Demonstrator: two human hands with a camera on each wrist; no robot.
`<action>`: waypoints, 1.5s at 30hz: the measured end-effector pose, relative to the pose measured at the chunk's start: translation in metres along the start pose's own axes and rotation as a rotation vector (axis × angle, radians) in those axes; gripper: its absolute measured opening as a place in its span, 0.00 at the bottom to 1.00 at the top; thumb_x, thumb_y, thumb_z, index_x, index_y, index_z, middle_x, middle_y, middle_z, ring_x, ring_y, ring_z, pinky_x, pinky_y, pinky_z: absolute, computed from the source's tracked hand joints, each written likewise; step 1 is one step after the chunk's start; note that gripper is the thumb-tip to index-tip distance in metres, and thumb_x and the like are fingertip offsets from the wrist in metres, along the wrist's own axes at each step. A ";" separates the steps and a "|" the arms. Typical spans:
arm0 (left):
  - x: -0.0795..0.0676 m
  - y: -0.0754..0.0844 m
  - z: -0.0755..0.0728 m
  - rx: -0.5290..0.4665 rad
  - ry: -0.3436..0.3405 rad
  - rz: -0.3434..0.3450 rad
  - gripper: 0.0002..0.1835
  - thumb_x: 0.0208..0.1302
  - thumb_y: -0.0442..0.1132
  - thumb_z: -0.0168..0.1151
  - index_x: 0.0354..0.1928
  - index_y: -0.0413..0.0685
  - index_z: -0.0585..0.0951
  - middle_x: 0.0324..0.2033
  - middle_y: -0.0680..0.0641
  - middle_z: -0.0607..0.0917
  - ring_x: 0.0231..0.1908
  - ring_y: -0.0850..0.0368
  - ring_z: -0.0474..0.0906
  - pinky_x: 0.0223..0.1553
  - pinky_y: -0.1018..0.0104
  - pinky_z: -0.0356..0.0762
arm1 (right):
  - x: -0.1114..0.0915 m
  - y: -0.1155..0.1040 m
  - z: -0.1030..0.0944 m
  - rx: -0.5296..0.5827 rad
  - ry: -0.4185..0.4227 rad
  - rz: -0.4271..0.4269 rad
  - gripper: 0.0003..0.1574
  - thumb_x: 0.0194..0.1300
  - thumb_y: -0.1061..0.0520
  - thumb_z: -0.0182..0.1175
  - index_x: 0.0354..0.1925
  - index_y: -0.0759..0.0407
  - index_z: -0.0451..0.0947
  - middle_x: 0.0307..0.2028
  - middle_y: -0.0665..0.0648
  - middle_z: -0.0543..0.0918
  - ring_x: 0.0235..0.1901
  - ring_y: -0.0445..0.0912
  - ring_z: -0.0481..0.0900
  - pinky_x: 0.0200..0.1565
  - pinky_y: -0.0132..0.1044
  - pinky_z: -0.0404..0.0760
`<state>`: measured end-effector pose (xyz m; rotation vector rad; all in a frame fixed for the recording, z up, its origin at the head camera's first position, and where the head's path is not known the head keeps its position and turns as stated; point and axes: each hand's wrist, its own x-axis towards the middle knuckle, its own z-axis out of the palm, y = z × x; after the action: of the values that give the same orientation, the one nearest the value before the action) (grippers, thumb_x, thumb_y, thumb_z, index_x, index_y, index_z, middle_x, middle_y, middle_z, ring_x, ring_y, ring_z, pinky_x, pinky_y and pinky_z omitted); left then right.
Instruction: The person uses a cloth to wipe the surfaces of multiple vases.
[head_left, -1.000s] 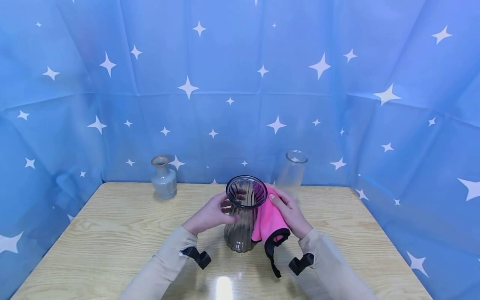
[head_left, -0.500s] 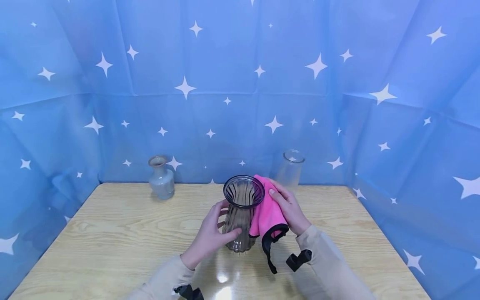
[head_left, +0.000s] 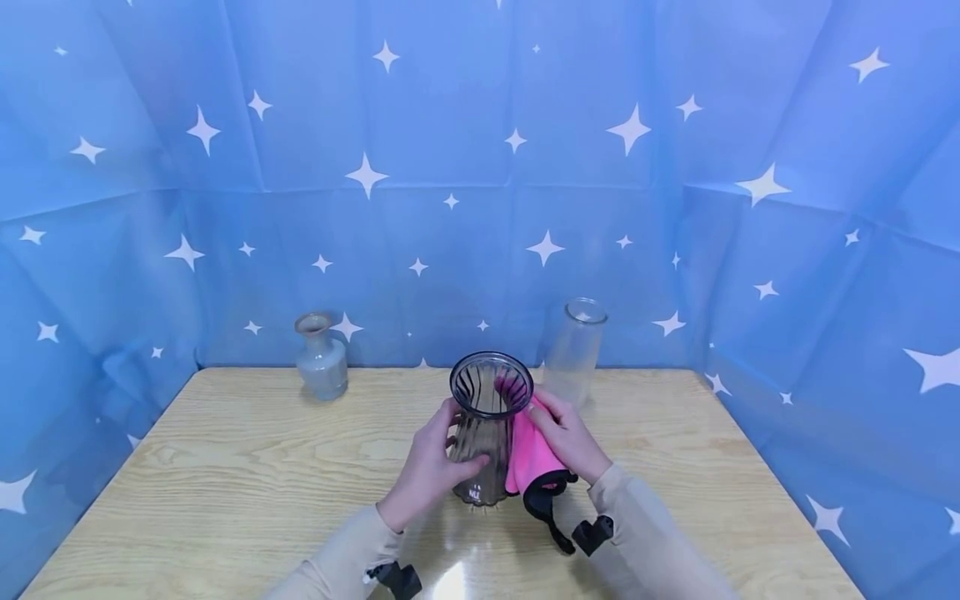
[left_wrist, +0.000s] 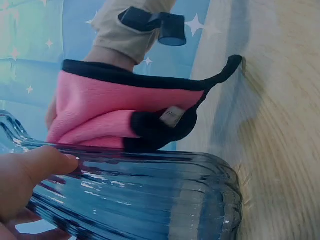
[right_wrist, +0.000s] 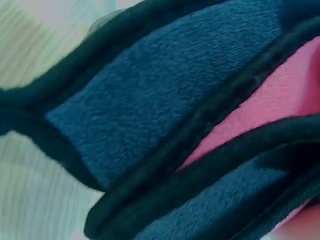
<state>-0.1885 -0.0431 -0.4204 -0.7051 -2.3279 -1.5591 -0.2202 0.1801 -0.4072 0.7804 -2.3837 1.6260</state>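
A smoky, ribbed glass vase [head_left: 477, 450] with a flared round rim stands upright on the table at the middle of the head view. My left hand [head_left: 429, 468] grips its left side, thumb across the front and fingers round the back. In my right hand [head_left: 574, 435] is a pink cloth [head_left: 532, 454] with black edging, held at the vase's right side near the rim. The cloth's lower end and a black strap hang down. Up close in the right wrist view, the cloth [right_wrist: 165, 90] shows a dark blue face; the left wrist view shows a small white label on it.
At the back left stands a small pale blue bottle vase [head_left: 322, 367] with a brownish rim. A tall clear glass vase [head_left: 576, 354] is behind my right hand. The wooden table [head_left: 225, 483] meets a blue, star-patterned curtain [head_left: 450, 225].
My left thumb has come onto the front of the vase, and the hand has closed round it. The cloth and my right hand rose slightly, then slid down along the vase's side.
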 end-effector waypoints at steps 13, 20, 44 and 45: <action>0.007 -0.005 -0.012 -0.128 -0.104 -0.072 0.39 0.49 0.30 0.74 0.63 0.46 0.67 0.57 0.43 0.76 0.57 0.42 0.72 0.52 0.40 0.74 | -0.012 0.027 0.004 -0.226 -0.264 0.252 0.27 0.75 0.54 0.47 0.67 0.66 0.66 0.63 0.67 0.70 0.64 0.59 0.64 0.65 0.56 0.61; 0.008 -0.006 -0.013 -0.124 -0.126 -0.067 0.38 0.50 0.30 0.73 0.63 0.45 0.66 0.57 0.43 0.76 0.57 0.43 0.71 0.53 0.41 0.75 | -0.009 0.035 0.006 -0.325 -0.417 0.356 0.26 0.75 0.57 0.45 0.65 0.68 0.67 0.61 0.68 0.72 0.63 0.61 0.66 0.64 0.56 0.63; 0.013 -0.011 -0.019 -0.164 -0.199 -0.089 0.37 0.49 0.29 0.73 0.61 0.44 0.66 0.55 0.41 0.76 0.58 0.44 0.71 0.56 0.43 0.72 | -0.004 0.021 -0.012 -0.164 -0.337 0.113 0.29 0.69 0.57 0.57 0.65 0.65 0.67 0.56 0.63 0.76 0.39 0.42 0.78 0.48 0.37 0.77; 0.014 -0.011 -0.019 -0.166 -0.204 -0.086 0.38 0.49 0.29 0.73 0.62 0.44 0.66 0.54 0.41 0.76 0.57 0.44 0.71 0.56 0.43 0.72 | -0.002 0.017 -0.013 -0.153 -0.327 0.096 0.29 0.69 0.58 0.56 0.65 0.66 0.67 0.56 0.64 0.76 0.36 0.42 0.79 0.45 0.36 0.78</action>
<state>-0.2075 -0.0610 -0.4153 -0.8485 -2.4203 -1.8123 -0.2288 0.1975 -0.4168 0.9812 -2.7702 1.4183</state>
